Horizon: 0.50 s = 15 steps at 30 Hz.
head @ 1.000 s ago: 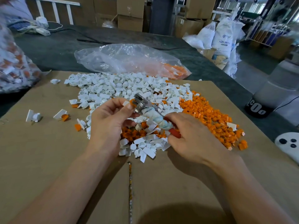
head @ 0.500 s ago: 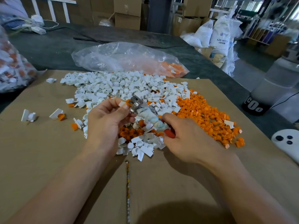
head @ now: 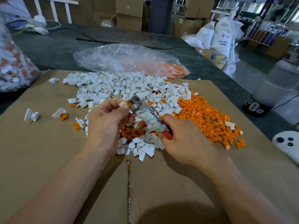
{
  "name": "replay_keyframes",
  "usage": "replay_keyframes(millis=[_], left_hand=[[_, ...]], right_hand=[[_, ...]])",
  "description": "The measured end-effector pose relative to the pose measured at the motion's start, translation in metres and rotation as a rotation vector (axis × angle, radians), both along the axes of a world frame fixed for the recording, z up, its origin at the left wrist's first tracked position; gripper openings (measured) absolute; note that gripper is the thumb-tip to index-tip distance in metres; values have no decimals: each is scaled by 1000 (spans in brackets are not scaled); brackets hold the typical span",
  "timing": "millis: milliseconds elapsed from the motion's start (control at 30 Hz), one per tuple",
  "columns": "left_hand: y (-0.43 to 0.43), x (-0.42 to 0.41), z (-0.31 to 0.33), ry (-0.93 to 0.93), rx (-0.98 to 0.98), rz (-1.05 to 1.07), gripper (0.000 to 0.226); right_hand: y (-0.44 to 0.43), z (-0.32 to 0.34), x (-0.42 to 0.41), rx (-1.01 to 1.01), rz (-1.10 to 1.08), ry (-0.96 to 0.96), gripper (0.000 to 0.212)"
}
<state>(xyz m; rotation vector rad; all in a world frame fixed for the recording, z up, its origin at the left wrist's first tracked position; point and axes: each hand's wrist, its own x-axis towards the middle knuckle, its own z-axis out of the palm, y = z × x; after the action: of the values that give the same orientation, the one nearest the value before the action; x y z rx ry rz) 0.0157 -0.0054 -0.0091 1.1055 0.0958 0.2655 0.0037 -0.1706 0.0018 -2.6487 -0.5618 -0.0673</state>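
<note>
single head view. the camera is sitting above and behind both forearms, looking forward and down. it is framing the left hand (head: 105, 123) and right hand (head: 182, 139) close up, near frame centre. beyond the hands it is taking in the cardboard sheet (head: 40, 151), then the clear bag (head: 123, 59); stacked boxes (head: 129, 15) are showing farthest off. the wide-angle lens is bowing the edges.

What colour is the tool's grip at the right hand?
Red grip, below a whitish wrap; best in the head view.
</note>
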Motion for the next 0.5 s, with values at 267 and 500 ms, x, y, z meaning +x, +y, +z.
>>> replay_keyframes(millis=[267, 500], left_hand=[[0, -2, 0, -35, 260, 142, 17], [39, 9, -5, -14, 788, 469, 29]], right_hand=[[-17, -1, 14, 85, -168, -172, 36], [-38, -3, 28, 41, -362, -199, 62]])
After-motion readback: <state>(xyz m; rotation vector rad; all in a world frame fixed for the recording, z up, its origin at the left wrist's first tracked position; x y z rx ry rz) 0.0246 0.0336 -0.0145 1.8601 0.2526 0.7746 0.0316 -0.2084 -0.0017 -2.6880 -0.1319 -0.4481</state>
